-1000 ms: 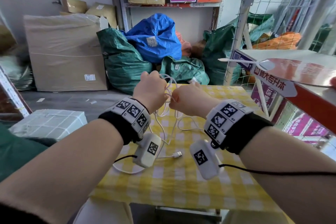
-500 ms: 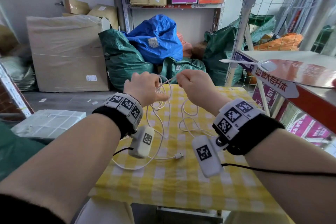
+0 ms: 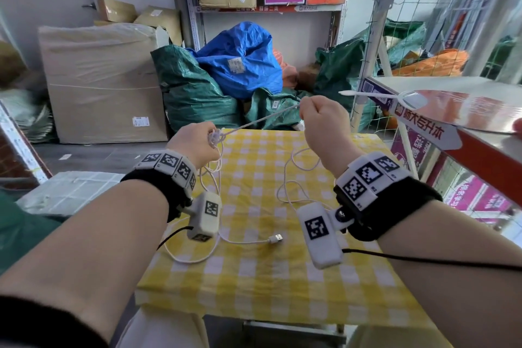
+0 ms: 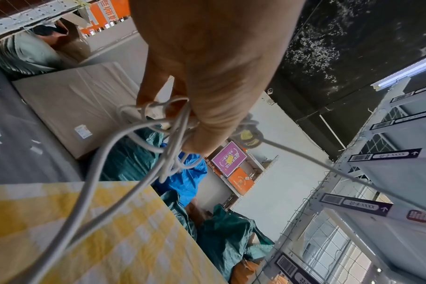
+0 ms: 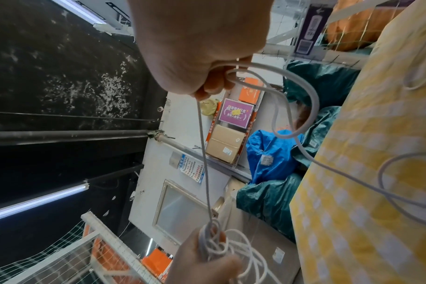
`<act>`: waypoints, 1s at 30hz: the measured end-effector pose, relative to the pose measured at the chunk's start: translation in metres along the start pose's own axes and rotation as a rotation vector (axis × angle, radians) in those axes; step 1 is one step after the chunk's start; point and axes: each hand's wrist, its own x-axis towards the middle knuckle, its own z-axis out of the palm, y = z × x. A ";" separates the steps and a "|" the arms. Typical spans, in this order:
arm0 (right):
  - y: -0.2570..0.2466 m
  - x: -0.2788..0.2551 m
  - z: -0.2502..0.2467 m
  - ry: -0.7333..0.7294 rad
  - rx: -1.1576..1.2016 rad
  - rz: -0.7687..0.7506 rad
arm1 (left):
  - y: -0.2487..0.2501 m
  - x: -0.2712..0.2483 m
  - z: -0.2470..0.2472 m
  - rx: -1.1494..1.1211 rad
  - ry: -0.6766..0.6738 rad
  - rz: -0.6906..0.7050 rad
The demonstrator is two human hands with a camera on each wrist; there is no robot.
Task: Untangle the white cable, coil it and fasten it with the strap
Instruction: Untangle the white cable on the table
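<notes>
Two bare hands worked above a yellow checked table (image 3: 262, 285). At centre left of the head view, the left hand (image 3: 195, 141) had its fingers curled round a knotted bundle of the white cable (image 3: 255, 121). From that knot one taut strand ran up and rightward to the right hand (image 3: 322, 118), higher at centre right, pinching it in a closed fist. Slack loops hung to the table, the USB plug (image 3: 275, 239) lying below between the wrists. No strap was visible.
</notes>
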 end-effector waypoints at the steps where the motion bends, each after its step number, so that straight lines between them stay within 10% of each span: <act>1: 0.004 0.002 0.000 0.020 -0.035 0.027 | -0.002 0.000 0.000 -0.014 0.018 0.000; 11: 0.050 0.018 -0.007 -0.239 -0.590 0.284 | 0.009 -0.005 0.000 -0.073 0.105 0.070; 14: 0.036 0.005 0.003 -0.275 -0.756 0.075 | 0.022 -0.008 -0.003 -0.096 0.050 0.126; 21: 0.000 -0.017 0.028 -0.561 -0.117 0.006 | 0.047 -0.015 -0.003 -0.160 -0.019 0.213; 30: 0.015 -0.008 0.018 -0.252 0.010 0.087 | 0.040 -0.011 -0.007 -0.537 -0.133 0.138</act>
